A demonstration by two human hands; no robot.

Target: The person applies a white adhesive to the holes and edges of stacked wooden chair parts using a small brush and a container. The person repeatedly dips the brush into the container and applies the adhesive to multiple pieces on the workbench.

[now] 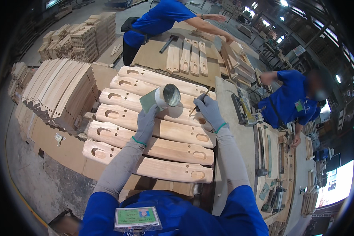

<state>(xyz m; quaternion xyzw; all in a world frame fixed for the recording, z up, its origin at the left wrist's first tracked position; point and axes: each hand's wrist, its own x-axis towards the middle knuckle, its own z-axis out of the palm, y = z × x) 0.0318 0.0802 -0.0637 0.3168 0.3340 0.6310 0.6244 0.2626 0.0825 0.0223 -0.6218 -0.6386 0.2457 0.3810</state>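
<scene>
Grey gloves with green cuffs cover both my hands. My left hand (146,122) is closed round a tilted, green-sided container (148,100) with a white rim. Its open mouth faces up and right, and whitish paste coats the inside. My right hand (209,111) pinches a thin wooden stick (208,93); its lower end reaches down over the boards, and I cannot tell whether it touches. Under both hands lie several pale, curved wooden boards (153,133), side by side, with oval slots and small round holes near their ends.
Shaped wooden parts form a stack (61,88) at the left. Beyond the boards, a hammer (168,44) and slotted pieces (194,57) lie on a table. One co-worker (161,17) leans over it; another (289,96) stands at the right, near a clamp-like tool (244,106).
</scene>
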